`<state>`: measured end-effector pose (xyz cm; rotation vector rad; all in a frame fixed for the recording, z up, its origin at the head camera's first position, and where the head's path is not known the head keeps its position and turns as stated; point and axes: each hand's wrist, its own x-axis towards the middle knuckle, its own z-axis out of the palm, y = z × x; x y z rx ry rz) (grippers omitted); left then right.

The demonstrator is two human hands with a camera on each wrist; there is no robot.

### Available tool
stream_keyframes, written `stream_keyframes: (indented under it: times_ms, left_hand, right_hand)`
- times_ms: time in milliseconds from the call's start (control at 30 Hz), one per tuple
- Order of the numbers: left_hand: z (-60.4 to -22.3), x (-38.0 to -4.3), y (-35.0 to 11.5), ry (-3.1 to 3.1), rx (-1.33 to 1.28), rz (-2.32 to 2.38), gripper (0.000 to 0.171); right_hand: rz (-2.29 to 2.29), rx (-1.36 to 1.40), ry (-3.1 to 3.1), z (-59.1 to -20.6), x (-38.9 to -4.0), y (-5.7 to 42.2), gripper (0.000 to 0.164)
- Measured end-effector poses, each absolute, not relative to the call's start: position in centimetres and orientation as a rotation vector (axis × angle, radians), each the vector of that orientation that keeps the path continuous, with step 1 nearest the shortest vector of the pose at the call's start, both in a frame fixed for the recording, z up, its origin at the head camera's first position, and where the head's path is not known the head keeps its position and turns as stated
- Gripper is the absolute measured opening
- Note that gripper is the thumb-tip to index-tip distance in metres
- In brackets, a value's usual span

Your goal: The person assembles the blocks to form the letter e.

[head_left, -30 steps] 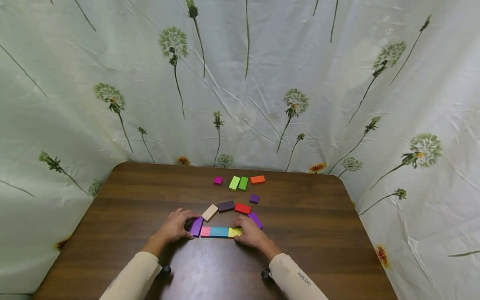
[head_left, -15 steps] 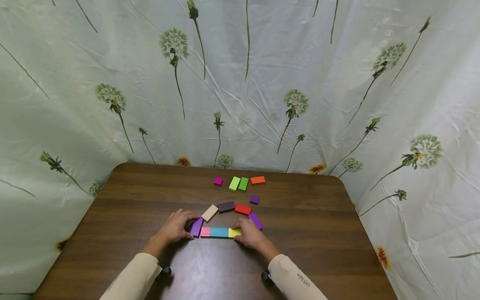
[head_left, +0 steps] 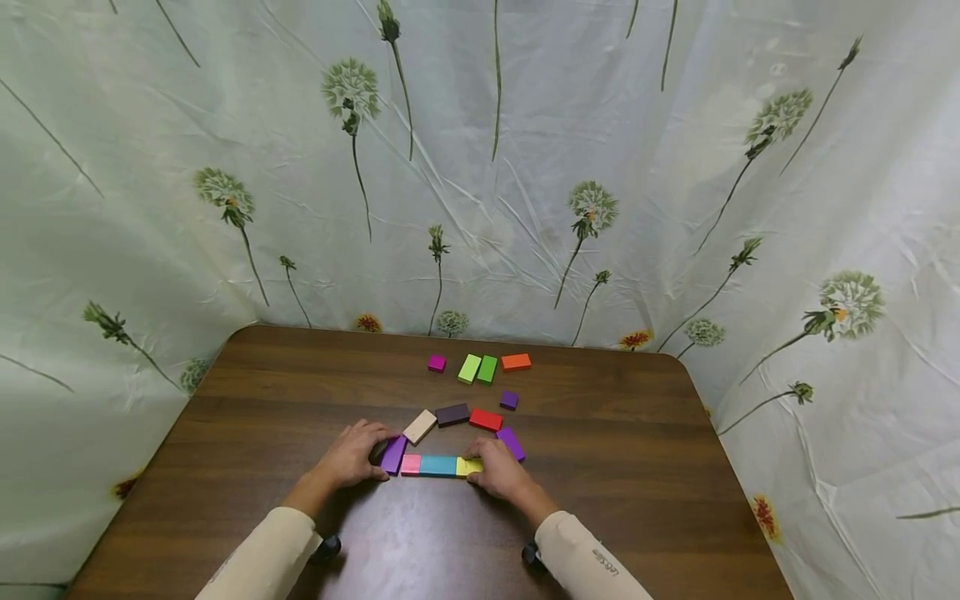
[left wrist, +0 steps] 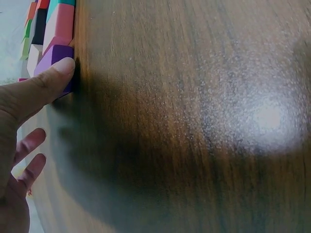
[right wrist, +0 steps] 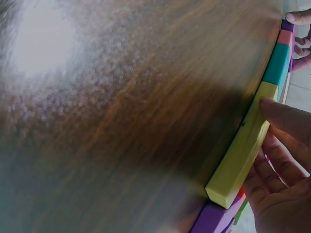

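My left hand holds a purple block at the left end of a row, with the thumb on its near end in the left wrist view. A pink block and a teal block continue the row rightward. At its right end, a yellow block is pinched by my right hand, which hides part of it in the head view. Behind the row, a beige block, a dark block, a red block and another purple block form an arch.
Farther back on the brown wooden table lie a magenta block, a lime block, a green block, an orange block and a small dark purple block. A floral curtain hangs behind the table.
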<state>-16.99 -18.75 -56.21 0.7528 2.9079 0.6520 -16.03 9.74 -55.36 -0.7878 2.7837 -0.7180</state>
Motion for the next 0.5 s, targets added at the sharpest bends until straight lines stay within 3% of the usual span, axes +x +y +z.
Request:
stream_keyframes:
  times_ms: [500]
  left_hand:
    - [-56.35,-16.94,-18.67,2.898,0.761,0.655,0.063]
  right_hand:
    - [-0.741,-0.777,2.782,-55.41,-15.94,9.79,0.025]
